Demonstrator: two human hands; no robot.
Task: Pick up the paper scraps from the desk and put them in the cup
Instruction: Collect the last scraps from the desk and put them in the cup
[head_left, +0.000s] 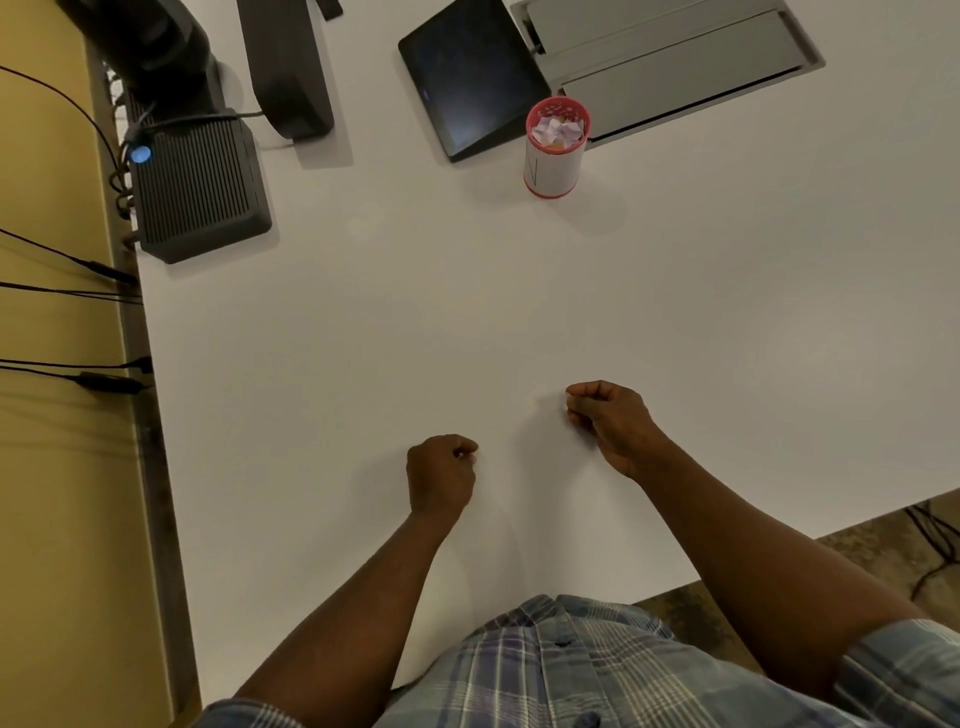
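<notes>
White scraps (557, 130) in cup (553, 166) — left hand (441, 475) fingers curled | right hand (608, 415) fingers curled, contents unclear

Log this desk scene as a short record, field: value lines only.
cup: red-rimmed cup, upright on the desk, beside the dark tablet
cup contents: crumpled paper scraps
left hand: left hand, fingers curled, over the desk
right hand: right hand, fingers curled, over the desk
held items: cannot tell
loose scraps on desk: none seen
</notes>
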